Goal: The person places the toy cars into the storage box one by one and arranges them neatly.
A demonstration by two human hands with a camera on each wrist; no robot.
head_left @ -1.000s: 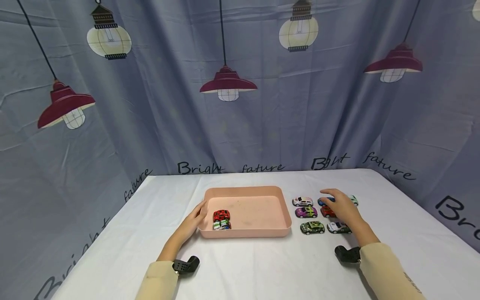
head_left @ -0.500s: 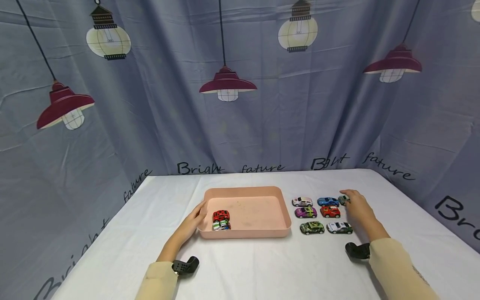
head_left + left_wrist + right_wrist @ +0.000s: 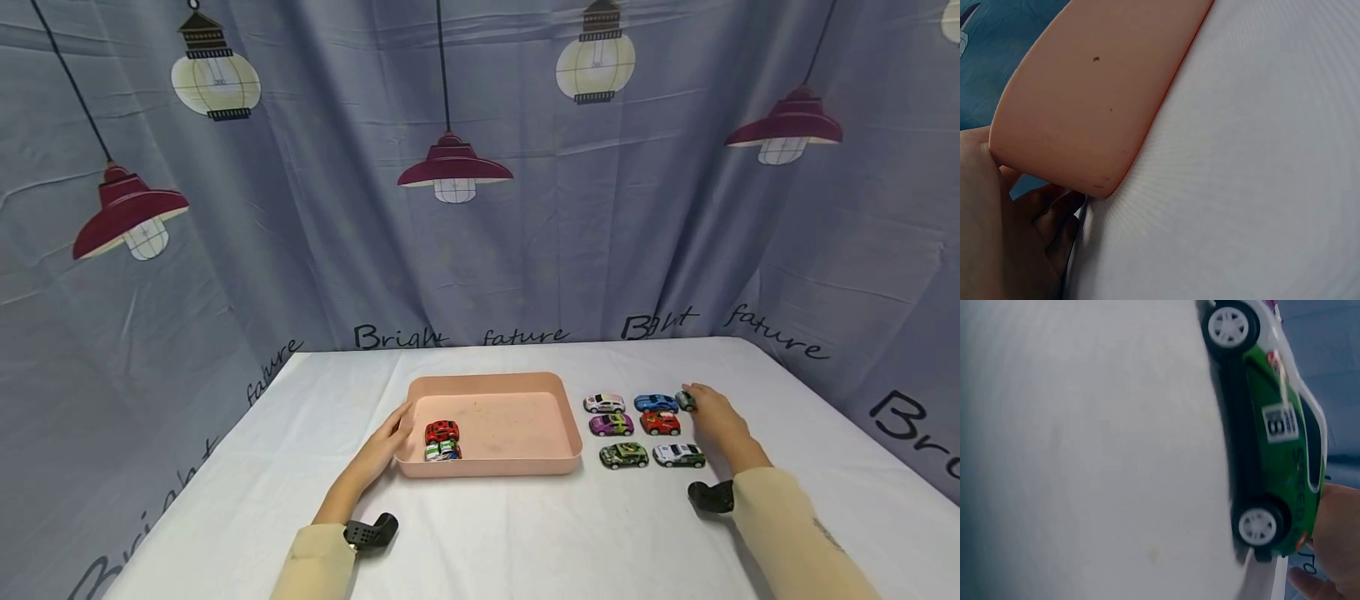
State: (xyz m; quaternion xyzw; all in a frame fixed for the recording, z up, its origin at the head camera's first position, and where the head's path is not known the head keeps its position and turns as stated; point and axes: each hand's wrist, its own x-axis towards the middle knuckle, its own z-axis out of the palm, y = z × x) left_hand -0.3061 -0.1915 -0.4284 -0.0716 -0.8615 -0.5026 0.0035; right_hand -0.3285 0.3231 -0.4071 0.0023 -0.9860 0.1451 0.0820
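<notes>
green toy car (image 3: 1275, 440) touching right hand (image 3: 716, 421)

A small green and white toy car (image 3: 685, 401) numbered 8 sits on its wheels, at 3 o'clock from the blue car (image 3: 655, 403). The pink tray (image 3: 525, 463) lies flat, holding two cars.

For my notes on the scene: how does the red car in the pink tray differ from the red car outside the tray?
The red car in the tray lies inside the pink tray, touching a green-and-white car. The red car outside stands on the white cloth, in the rows of cars, apart from its neighbours. Both are small red toy cars.
</notes>
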